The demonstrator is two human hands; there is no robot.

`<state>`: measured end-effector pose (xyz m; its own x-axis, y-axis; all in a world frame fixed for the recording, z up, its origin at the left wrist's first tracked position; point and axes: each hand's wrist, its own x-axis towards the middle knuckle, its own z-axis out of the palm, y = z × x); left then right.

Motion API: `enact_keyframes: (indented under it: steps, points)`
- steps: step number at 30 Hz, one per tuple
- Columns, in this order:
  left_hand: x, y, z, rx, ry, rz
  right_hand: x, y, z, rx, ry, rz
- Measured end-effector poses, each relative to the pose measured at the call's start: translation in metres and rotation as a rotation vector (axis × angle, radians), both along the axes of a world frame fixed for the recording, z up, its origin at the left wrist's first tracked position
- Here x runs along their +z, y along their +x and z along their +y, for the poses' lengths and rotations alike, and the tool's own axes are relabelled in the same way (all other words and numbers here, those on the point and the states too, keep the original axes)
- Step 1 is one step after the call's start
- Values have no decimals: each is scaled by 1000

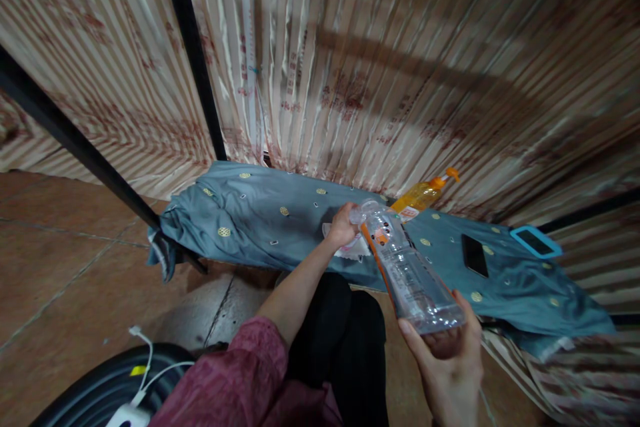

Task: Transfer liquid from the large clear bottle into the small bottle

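Note:
A large clear plastic bottle (407, 273) with an orange and dark printed label is tilted in front of me, its top toward the upper left. My right hand (450, 353) grips it around the base, with the thumb on the near side. At the top end, the fingers of my left hand (343, 227) are closed on a clear part by the neck; whether that is a cap or the neck itself I cannot tell. Below my left hand, a white cloth with pink marks (353, 249) lies on the bench. Behind the bottle is an orange pump bottle (417, 198).
A blue-grey patterned cloth (260, 227) covers the low bench. On its right side lie a black phone (474, 255) and a blue-framed tablet (536, 241). Dark metal poles (195, 53) stand before a striped curtain (350, 80). A black ribbed stool (95, 387) holds a white power strip (129, 415).

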<state>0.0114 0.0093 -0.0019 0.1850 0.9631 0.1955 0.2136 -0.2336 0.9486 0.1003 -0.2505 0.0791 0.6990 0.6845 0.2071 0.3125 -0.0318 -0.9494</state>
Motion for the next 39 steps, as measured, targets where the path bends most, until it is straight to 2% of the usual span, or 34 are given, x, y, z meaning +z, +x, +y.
enact_keyframes:
  steps: [15,39]
  points:
    - [6,-2,-2,-3,-16,24,-4,2,0,40,21,-25]
    - [-1,1,-1,10,-15,-51,-2,1,1,20,6,-10]
